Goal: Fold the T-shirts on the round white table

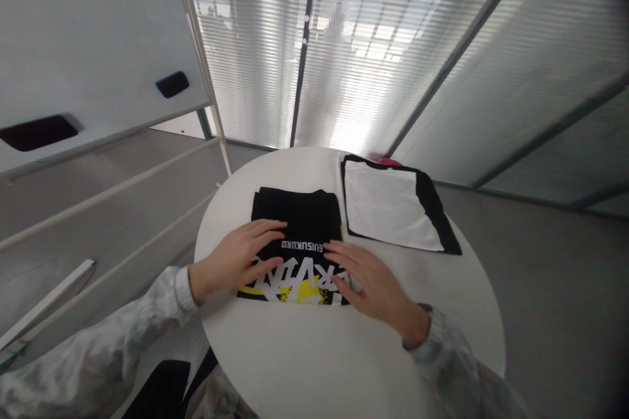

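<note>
A black folded garment, perhaps a T-shirt, lies flat on the white round table. White lettering and yellow patches cover its near part. My left hand rests on its left side with the fingers stretched out and spread. On the right side lies my right hand, its fingers likewise extended over the print. Neither hand grips the cloth. Parts of the lettering are hidden beneath my fingers.
At the table's back right sit flat folded black and white clothes, with something red just behind them. A whiteboard on a pale frame stands to the left. Glass partitions with blinds rise behind the table.
</note>
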Action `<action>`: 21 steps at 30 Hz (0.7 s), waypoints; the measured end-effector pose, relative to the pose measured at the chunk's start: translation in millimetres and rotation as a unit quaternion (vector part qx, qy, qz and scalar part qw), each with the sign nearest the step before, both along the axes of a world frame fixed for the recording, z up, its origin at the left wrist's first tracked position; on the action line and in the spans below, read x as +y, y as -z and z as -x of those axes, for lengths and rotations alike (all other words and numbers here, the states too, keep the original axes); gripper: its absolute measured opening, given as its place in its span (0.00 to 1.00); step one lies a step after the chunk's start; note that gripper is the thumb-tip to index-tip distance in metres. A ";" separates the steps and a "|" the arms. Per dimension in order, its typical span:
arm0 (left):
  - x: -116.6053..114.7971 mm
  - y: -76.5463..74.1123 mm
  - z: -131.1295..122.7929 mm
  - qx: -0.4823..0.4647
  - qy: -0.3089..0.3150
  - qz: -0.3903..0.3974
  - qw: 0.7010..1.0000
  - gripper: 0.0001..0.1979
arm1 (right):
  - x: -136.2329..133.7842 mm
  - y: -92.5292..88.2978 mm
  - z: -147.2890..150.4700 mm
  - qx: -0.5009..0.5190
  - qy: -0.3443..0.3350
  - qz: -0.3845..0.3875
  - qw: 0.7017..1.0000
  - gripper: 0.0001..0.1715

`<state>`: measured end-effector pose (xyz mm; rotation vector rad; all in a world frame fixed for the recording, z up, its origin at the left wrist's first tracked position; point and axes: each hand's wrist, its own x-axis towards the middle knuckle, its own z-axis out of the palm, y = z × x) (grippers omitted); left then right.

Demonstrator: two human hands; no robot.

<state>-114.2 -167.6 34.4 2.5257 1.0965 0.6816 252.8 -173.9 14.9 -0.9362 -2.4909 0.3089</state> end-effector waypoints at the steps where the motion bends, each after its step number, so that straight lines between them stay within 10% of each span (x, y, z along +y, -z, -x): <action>1: 6.2 7.0 -7.5 0.010 -0.012 -0.011 1.000 0.30 | 6.2 1.9 7.3 -0.001 0.019 0.011 1.000 0.34; 9: 32.0 60.4 -15.9 0.084 -0.002 0.021 0.996 0.41 | 22.7 38.0 20.8 -0.075 0.021 0.063 0.995 0.44; 17: 91.9 54.0 17.2 0.019 -0.305 0.006 0.952 0.38 | 76.4 -4.5 32.6 -0.045 0.133 -0.042 0.989 0.28; 21: 135.1 51.2 26.2 0.018 -0.333 0.062 0.941 0.39 | 141.6 -20.0 42.3 -0.130 0.186 -0.007 0.974 0.30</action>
